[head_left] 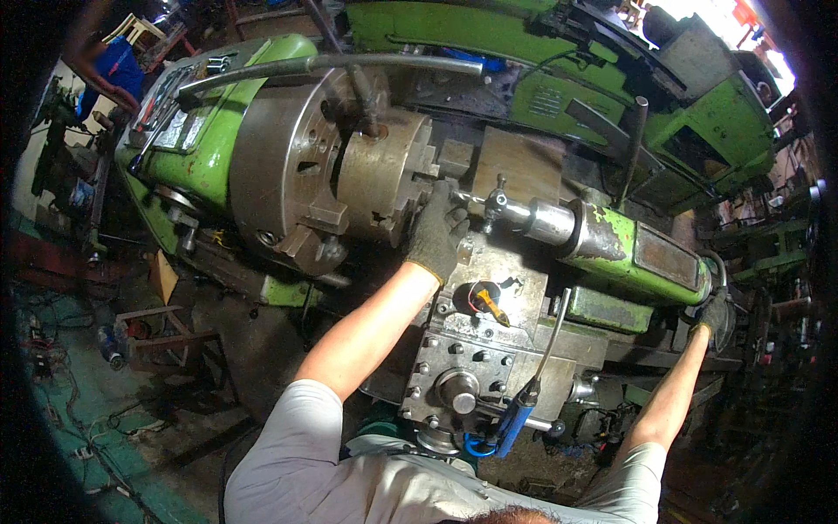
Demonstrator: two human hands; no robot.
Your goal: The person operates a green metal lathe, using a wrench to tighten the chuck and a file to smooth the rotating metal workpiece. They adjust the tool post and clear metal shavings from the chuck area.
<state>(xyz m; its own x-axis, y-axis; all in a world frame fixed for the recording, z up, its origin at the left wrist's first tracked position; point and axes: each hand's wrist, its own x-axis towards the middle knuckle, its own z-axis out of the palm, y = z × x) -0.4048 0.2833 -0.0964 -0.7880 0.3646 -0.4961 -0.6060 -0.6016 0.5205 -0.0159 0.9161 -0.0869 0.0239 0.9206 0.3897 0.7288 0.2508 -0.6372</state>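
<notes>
A grey-gloved left hand [438,234] of mine reaches up to the jaws of the lathe chuck [371,179]. Its fingers are curled beside the tip of a shiny drill bit [469,199]; what they close on is hidden behind the glove. The bit points at the lathe chuck from a drill chuck [496,206], which sits in the green tailstock [615,240]. At the tailstock's far right end, my gloved right hand [714,316] grips the rim of the handwheel [721,272].
Below the left hand are a yellow-and-black tool [491,304] on the carriage and a bolted tool post [460,389]. A blue-handled air gun [515,419] stands beside it. A long metal pipe [393,61] crosses above the chuck. Another green machine [559,87] stands behind.
</notes>
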